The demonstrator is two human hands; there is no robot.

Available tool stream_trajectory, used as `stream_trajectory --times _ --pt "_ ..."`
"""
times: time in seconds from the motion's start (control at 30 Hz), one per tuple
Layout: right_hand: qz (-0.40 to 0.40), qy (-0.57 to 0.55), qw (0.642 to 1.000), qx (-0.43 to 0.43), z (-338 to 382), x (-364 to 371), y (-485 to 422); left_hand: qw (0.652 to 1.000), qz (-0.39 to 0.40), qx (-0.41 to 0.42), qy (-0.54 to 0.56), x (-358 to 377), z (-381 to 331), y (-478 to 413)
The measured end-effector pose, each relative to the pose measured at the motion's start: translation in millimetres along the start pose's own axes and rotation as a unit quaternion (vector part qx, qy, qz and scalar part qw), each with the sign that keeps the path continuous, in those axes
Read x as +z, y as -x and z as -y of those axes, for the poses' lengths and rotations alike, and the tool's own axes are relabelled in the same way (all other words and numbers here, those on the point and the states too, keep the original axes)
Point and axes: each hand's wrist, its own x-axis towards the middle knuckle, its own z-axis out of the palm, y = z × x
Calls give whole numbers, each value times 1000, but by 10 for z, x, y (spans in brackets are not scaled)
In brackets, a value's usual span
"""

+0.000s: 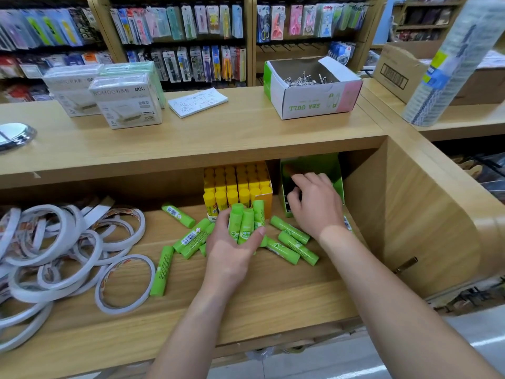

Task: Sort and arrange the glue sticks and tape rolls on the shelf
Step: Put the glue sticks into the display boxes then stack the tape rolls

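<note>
Three green glue sticks (246,221) gripped upright in left fingers (218,231)

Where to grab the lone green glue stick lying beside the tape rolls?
Pinch the glue stick mid-barrel from above, across its width. It lies flat, running front to back; a tape roll crowds its left, so lean in from the right.

Bright, even indoor light. Shadow deepens at the back of the shelf (273,291), frame centre. Wide-angle bending at edges. Wrapped roll (459,58), upper right, motion-blurred; hanging packs (175,23) along top soft. Glare on metal object (13,135), left edge.
</note>
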Motion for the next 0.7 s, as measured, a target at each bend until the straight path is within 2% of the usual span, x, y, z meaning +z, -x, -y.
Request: stream_trajectory --times 0.2,0.27,0.4,0.57,0.7 --pt "112 32 992 45 72 -74 -72 1000 14 -12 9 -19 -27 -16" --pt "127 21 990 57 75 -101 -41 1000 21 -10 3 -28 -57 -16" --pt "22 -137 989 54 110 -252 216 1000 25 -7 -12 -35 -105 -11" --pt "117 -339 933 43 235 -420 512 998 34 44 -36 3 -185 4" --pt "99 -396 908 91 163 -411 555 995 75 63 -23 81 -191 52"
